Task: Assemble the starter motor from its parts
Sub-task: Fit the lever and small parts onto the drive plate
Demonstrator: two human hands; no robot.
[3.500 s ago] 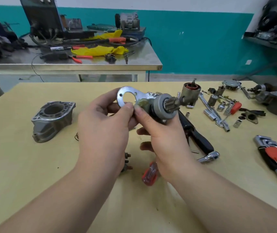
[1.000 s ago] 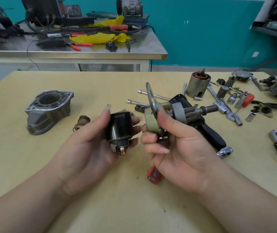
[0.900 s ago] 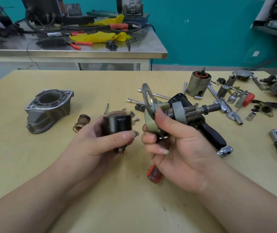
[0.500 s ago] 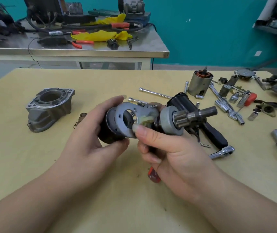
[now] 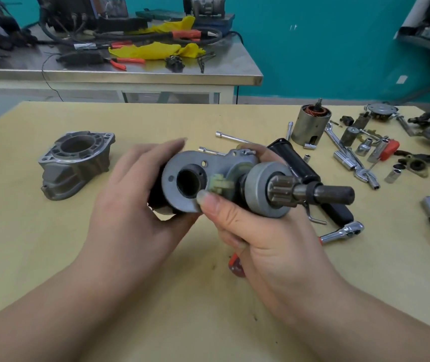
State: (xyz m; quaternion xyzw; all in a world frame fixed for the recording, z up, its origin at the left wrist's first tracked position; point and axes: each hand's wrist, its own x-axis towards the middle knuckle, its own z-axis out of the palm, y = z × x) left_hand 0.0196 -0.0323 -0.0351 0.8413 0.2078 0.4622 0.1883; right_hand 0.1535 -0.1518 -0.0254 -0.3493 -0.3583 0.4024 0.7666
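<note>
Left hand (image 5: 135,205) gripping half-hidden black solenoid (image 5: 156,197); right hand (image 5: 255,231) gripping pinion assembly (image 5: 266,189)

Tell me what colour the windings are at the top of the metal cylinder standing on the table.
Copper-orange windings, seen in the head view.

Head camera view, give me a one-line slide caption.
Left hand holds the black solenoid against the metal plate of the pinion assembly gripped by the right hand.
</note>
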